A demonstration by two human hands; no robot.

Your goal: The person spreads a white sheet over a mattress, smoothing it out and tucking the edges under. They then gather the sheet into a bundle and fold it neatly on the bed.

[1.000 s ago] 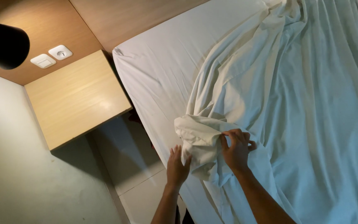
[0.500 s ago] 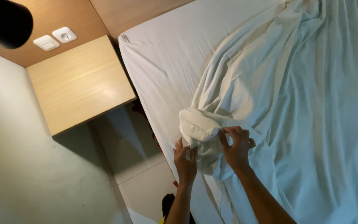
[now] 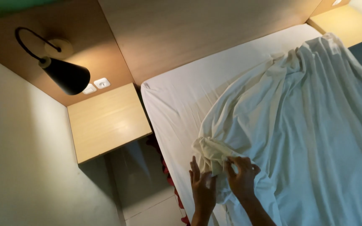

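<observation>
A person's two bare hands work at the bunched corner of a loose, crumpled white cotton bed sheet [image 3: 298, 125] on a white-covered mattress [image 3: 181, 100], seen from above. The right hand [image 3: 243, 178] has its fingers curled shut on a fold of the sheet, pinching the cloth between thumb and fingertips. The left hand [image 3: 202, 190] lies just beside it with fingers stretched out and spread, flat against the gathered cloth near the mattress edge and gripping nothing that shows. The sheet's rumpled corner sits directly above and between both sets of fingertips; from there the rest of the fabric fans away up and to the right of the right hand's fingers across the bed. Well beyond the left hand's fingers, to their left, stands a pale wooden bedside shelf [image 3: 105, 121]. Farther up on that side a black cone-shaded wall lamp [image 3: 65, 76] hangs from a wooden headboard panel [image 3: 197, 29], beside two white wall switches [image 3: 96, 86].
</observation>
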